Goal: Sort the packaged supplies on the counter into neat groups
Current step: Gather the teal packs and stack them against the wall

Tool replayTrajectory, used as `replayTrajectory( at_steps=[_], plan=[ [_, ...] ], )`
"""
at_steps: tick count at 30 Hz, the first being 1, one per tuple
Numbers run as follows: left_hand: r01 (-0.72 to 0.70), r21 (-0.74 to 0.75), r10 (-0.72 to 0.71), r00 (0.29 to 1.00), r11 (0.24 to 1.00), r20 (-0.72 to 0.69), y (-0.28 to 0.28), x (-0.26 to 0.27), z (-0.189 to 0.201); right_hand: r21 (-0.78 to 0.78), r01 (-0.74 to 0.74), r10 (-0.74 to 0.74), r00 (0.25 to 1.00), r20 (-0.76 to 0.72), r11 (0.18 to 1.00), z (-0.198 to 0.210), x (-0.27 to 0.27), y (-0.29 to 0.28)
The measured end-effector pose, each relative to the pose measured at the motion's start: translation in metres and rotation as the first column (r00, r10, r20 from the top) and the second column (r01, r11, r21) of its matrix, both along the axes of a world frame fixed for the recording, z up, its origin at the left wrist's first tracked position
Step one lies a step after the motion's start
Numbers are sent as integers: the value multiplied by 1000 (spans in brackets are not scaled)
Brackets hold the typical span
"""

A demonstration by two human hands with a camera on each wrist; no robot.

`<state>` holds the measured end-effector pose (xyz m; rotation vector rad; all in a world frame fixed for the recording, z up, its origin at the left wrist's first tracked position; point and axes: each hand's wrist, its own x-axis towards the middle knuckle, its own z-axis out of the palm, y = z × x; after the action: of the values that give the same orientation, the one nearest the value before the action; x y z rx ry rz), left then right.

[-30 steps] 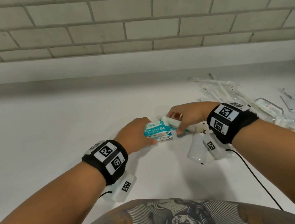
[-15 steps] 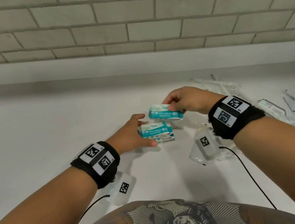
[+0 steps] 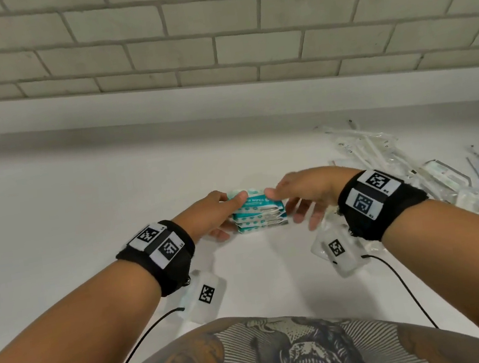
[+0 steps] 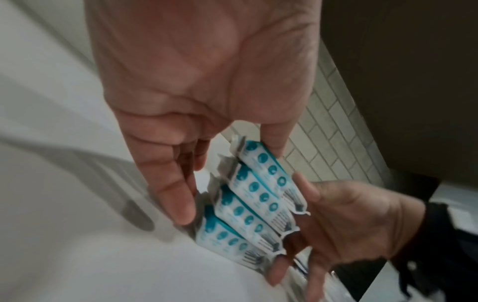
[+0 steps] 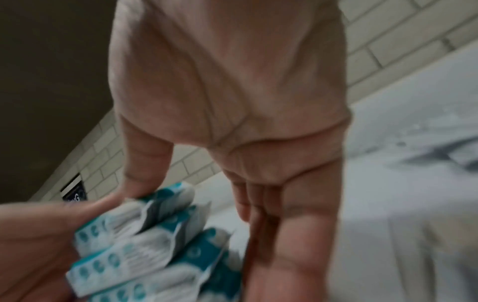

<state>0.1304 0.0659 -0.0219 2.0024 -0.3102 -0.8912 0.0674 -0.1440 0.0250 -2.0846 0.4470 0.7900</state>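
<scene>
A stack of several teal-and-white wipes packs point(image 3: 258, 213) stands on the white counter point(image 3: 82, 209) in front of me. My left hand point(image 3: 221, 217) is at the stack's left end, thumb on the top pack, straight fingers against the side. My right hand point(image 3: 293, 204) mirrors it at the right end, fingers spread and straight. The left wrist view shows the stack point(image 4: 254, 204) side on between my left hand point(image 4: 229, 180) and the right hand's fingers point(image 4: 305, 190). The right wrist view is blurred; there the right thumb touches the top pack of the stack point(image 5: 145, 245).
A loose heap of clear-wrapped supplies point(image 3: 416, 175) covers the counter to the right, close to my right wrist. A grey brick-tiled wall point(image 3: 213, 46) closes off the back. Cables run from both wrist cameras toward my body.
My right hand, which held one wipes pack in the air half a second ago, has set it on top of the stack. Both hands now press the stack's ends.
</scene>
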Motion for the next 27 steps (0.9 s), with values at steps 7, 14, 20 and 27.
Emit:
replayTrajectory(
  at_steps=[7,14,20,27],
  plan=[
    [12,-128,-27,993,992,-113,-8,4,-8,169,68,-82,994,78,983,-32,4,6],
    [199,279,-317,813,939,488,-21,0,-14,-550,-244,411,888,204,799,-41,2,11],
    [174,523,-418,818,834,395,-18,4,-21,-570,-292,376,926,31,768,-38,1,-2],
    [209,569,-439,846,795,302,-14,13,-30,-622,-343,403,914,-48,704,-58,-1,5]
  ],
)
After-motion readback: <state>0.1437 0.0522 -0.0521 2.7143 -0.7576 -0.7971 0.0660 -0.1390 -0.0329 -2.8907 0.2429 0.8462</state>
